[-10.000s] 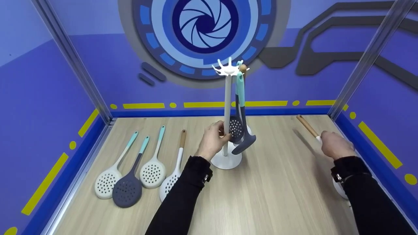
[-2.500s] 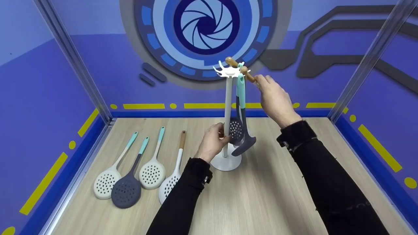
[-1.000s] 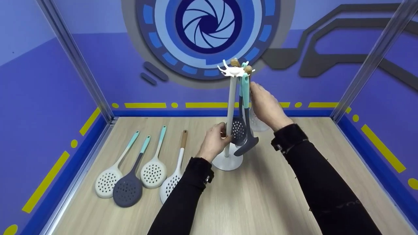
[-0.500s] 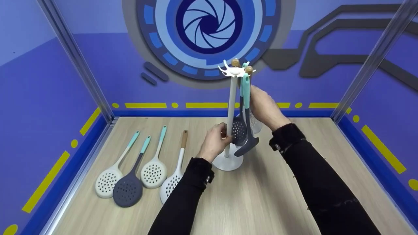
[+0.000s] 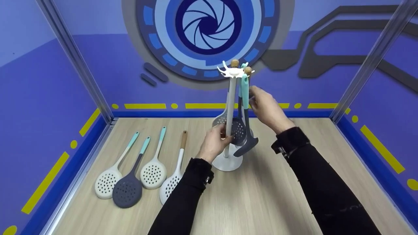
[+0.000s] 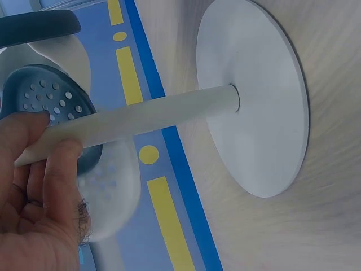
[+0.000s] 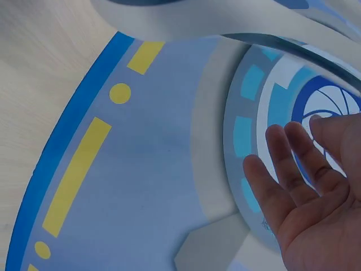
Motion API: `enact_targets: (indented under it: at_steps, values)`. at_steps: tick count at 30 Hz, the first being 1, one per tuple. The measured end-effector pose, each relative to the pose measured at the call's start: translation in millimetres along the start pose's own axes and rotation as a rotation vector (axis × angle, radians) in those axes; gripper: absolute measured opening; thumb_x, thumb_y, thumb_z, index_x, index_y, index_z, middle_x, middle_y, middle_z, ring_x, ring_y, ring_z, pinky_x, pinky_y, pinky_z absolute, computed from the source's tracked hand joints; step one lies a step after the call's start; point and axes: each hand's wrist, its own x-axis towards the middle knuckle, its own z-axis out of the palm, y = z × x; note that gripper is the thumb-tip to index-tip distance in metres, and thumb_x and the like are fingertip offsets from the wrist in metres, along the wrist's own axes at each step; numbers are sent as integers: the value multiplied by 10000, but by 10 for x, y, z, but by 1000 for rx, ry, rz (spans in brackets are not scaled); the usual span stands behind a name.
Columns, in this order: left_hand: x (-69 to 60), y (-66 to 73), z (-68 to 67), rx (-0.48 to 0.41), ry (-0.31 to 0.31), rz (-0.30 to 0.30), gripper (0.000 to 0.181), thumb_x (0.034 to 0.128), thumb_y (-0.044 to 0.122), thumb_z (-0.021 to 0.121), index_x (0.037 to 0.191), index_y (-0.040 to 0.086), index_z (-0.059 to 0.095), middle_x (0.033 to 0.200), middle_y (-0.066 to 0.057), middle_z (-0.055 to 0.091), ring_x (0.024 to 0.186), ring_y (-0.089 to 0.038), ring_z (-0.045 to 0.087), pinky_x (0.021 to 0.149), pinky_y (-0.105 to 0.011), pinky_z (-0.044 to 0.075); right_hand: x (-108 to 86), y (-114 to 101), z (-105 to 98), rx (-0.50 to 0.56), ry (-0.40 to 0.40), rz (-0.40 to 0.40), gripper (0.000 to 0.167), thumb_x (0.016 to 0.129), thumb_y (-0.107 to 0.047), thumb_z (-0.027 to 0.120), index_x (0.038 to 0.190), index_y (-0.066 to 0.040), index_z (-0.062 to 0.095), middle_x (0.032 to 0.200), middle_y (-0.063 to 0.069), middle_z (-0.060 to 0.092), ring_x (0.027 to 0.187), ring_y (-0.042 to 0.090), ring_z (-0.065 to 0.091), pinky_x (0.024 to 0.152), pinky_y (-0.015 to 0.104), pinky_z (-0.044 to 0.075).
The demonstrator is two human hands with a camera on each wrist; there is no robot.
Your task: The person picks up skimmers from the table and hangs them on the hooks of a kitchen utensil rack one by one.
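My left hand (image 5: 215,140) grips the pole (image 5: 231,107) of the white utensil stand (image 6: 254,101) low down. From the stand's right and back hooks hang several utensils: a dark slotted one (image 5: 239,131), a dark one with a teal handle (image 5: 245,94), and a wooden-handled white skimmer (image 5: 220,120) behind the pole. My right hand (image 5: 268,107) is just right of the hanging handles; in the right wrist view the hand (image 7: 316,197) has spread, relaxed fingers and holds nothing. The left wrist view shows the left hand (image 6: 45,197) around the pole.
On the left of the table (image 5: 277,195) lie several skimmers: a cream one (image 5: 107,183), a dark one (image 5: 127,191), another cream one (image 5: 152,173) and a white wooden-handled one (image 5: 170,184), partly behind the left sleeve. Patterned walls (image 5: 98,65) stand around the table.
The right hand brought a wooden-handled skimmer from the right side to the stand's back and let it go; its head has swung left behind the pole. The left hand keeps its grip.
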Motion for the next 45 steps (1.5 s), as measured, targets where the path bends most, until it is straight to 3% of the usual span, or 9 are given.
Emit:
enact_targets:
  at_steps: [7,23,34,45]
  values:
    - [-9,-2,12,-10,9,15,182,1007,91,795,1162,54,705,1132,-114,785,1096,-236,770,978,-350,660,-153,6,-79,23,34,15,287,1150,-90,546,1429,-53,601,1355,188,691,1257,371,703,1037,546,613]
    - [-74,-69,7,4,18,39,179,1037,167,789,1179,96,706,1254,-95,739,1198,-250,760,1038,-359,641,-508,-77,-210,95,69,29,308,1158,-169,556,1447,-77,602,1395,162,681,1289,360,697,1071,568,608]
    - [-99,-62,-12,0,16,82,210,1034,145,789,1220,85,712,1260,-99,740,1201,-258,765,1045,-360,640,-838,-337,-231,118,110,3,347,1139,-194,619,1468,-82,601,1419,129,682,1298,333,705,1053,543,636]
    - [-107,-65,-2,20,11,107,292,1035,126,784,1317,99,714,1290,-89,736,1216,-242,754,1067,-347,626,-1086,-545,-148,143,148,-72,316,1117,-153,656,1424,-87,626,1369,103,670,1232,269,725,964,429,682]
